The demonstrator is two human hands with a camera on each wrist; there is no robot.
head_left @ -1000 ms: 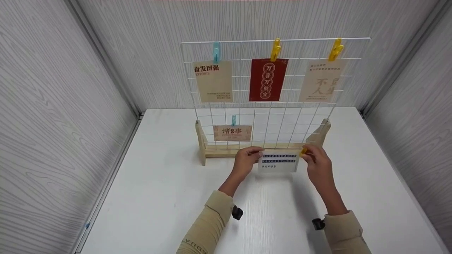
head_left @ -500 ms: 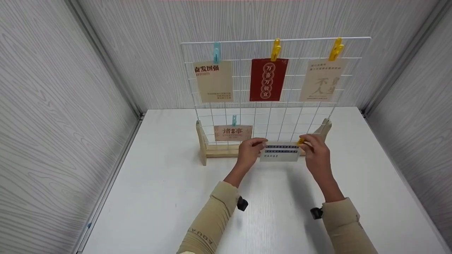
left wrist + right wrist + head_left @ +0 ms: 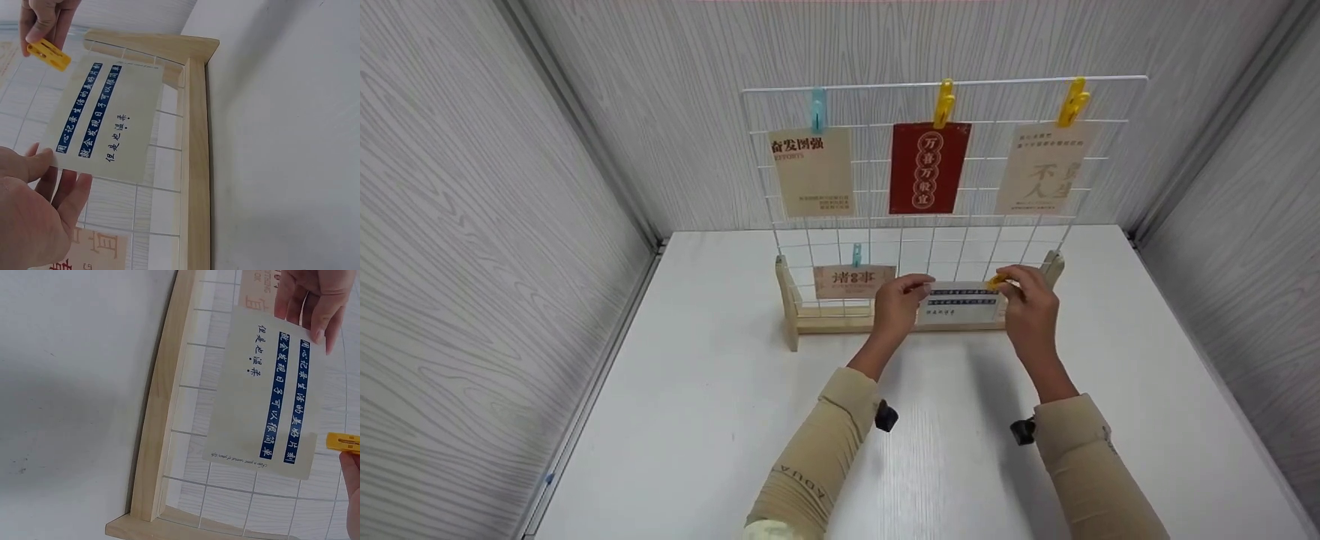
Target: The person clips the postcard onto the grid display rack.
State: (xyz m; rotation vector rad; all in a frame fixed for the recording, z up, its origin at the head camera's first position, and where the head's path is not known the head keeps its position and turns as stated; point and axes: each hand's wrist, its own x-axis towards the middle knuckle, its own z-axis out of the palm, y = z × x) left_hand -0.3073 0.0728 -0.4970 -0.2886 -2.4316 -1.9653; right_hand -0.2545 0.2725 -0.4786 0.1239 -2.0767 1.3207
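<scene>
A pale card (image 3: 960, 306) with two dark-blue text bands is up before the lower right of a white wire grid (image 3: 877, 225). My left hand (image 3: 897, 306) pinches its left edge between thumb and fingers, as the left wrist view shows with the card (image 3: 107, 121). Beside the card's upper right corner, my right hand (image 3: 1030, 304) pinches a yellow clip (image 3: 996, 282). In the right wrist view a gap shows between that clip (image 3: 343, 442) and the card. To the left of my left hand, a small pinkish card (image 3: 840, 282) hangs from a light-blue clip (image 3: 856, 254).
Along the grid's top hang a beige card (image 3: 814, 172), a red card (image 3: 928, 169) and another pale card (image 3: 1041, 169), each by a clip. A wooden stand (image 3: 840, 325) holds the grid on the white table (image 3: 697, 420). Grey wood-grain panels enclose it.
Both hands have moved forward toward the grid, carrying the pale card and the yellow clip up and slightly right. The hung cards have stayed put.
</scene>
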